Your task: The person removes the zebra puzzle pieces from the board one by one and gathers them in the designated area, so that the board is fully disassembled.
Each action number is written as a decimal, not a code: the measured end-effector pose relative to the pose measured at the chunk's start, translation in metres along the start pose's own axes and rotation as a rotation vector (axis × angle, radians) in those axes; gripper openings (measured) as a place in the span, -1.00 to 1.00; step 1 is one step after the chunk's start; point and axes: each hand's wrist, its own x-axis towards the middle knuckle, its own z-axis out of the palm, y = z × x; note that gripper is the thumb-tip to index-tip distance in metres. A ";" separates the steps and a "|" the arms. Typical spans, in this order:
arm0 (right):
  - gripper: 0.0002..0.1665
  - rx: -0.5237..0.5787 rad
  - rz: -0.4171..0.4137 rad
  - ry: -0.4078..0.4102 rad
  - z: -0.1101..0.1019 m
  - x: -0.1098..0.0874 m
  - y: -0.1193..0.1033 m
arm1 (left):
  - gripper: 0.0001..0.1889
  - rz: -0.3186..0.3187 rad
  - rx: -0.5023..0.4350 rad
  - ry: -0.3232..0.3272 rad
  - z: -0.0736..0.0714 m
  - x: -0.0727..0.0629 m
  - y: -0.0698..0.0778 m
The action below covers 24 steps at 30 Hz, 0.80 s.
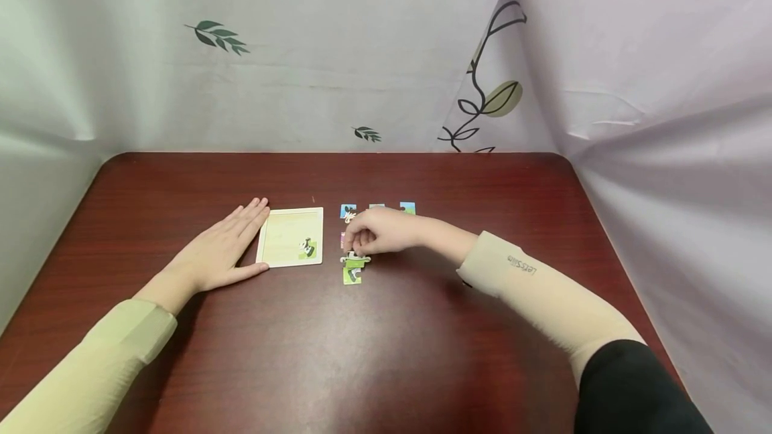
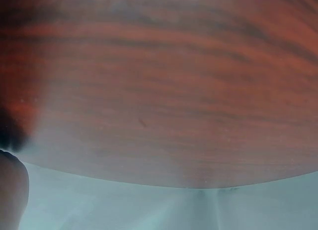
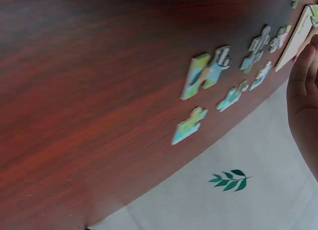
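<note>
In the head view my left hand [image 1: 220, 250] lies flat on the table, fingers straight, with fingertips and thumb against the left side of a square puzzle tray [image 1: 283, 236]. One panda piece [image 1: 307, 248] sits in the tray's lower right corner. To the right of the tray, my right hand [image 1: 386, 230] has curled fingers and pinches a green-and-white puzzle piece [image 1: 355, 261], just above another green piece [image 1: 352, 277]. That hand hides part of the loose pieces. At the right wrist view's edge shows the right hand [image 3: 304, 91]; its fingertips are mostly cut off.
Several loose puzzle pieces lie around the right hand, among them a blue piece [image 1: 348, 209] and one farther right [image 1: 407, 207]. A wider look at them comes from the right wrist view, with a green-blue piece [image 3: 190, 124]. A pale curtain [image 1: 362, 52] hangs behind the table [image 1: 386, 353].
</note>
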 end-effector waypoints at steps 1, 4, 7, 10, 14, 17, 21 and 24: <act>-0.81 -0.001 -0.003 0.003 0.001 -0.003 0.001 | 0.06 0.001 -0.001 0.001 0.000 0.000 0.000; -0.81 -0.006 -0.010 0.016 0.003 -0.010 0.006 | 0.06 0.003 -0.004 0.004 -0.001 0.000 0.000; -0.82 -0.006 -0.008 0.024 0.006 -0.017 0.011 | 0.05 0.005 -0.004 0.007 -0.001 0.000 0.000; -0.81 -0.008 0.002 0.025 0.008 -0.024 0.014 | 0.05 0.006 -0.003 0.007 -0.001 0.000 0.000; -0.81 -0.013 0.006 0.029 0.010 -0.031 0.016 | 0.05 0.007 -0.005 0.009 -0.001 -0.001 0.000; -0.82 -0.012 0.012 0.033 0.012 -0.036 0.019 | 0.06 0.006 -0.006 0.015 -0.001 -0.001 0.001; -0.82 -0.008 0.010 0.039 0.015 -0.040 0.023 | 0.06 0.005 -0.007 0.022 -0.001 -0.001 0.001; -0.83 0.001 0.008 0.037 0.017 -0.042 0.025 | 0.06 0.003 -0.006 0.020 -0.001 0.000 0.001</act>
